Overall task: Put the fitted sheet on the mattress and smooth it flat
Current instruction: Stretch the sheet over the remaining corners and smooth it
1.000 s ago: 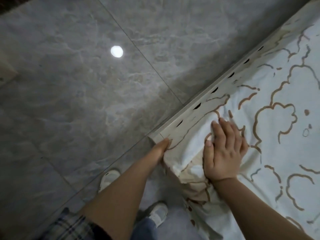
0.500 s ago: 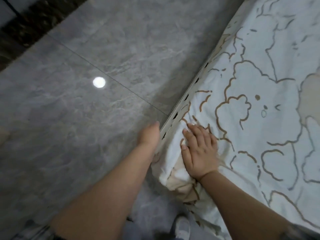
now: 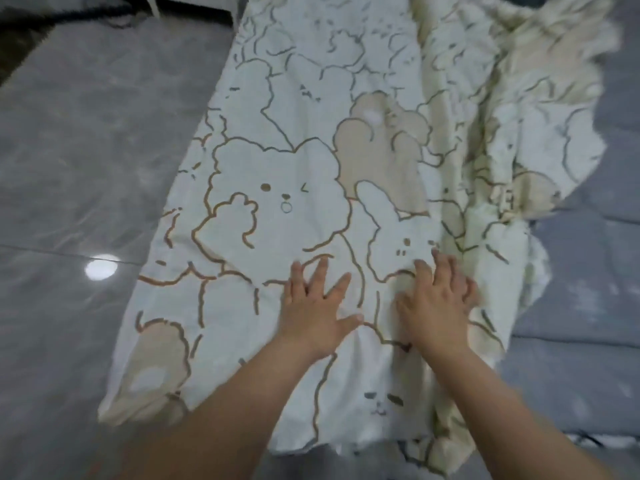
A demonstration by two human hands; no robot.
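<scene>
A cream fitted sheet (image 3: 298, 188) printed with outlined bears and rabbits lies over the left strip of the bed. Its right part (image 3: 502, 109) is bunched in wrinkled folds. The grey-blue mattress (image 3: 585, 306) shows bare to the right of the sheet. My left hand (image 3: 315, 306) rests flat on the sheet with fingers spread. My right hand (image 3: 436, 306) presses palm-down on the sheet just beside it, over a rabbit print, next to the bunched edge. Neither hand grips the cloth.
Glossy grey tiled floor (image 3: 86, 150) runs along the bed's left side, with a lamp reflection (image 3: 101, 271) on it. A dark cable or object (image 3: 86, 12) lies at the far top left.
My view has swung up from the bed corner to the sheet's top. My left hand has left the corner edge; both hands now lie flat and spread on the sheet.
</scene>
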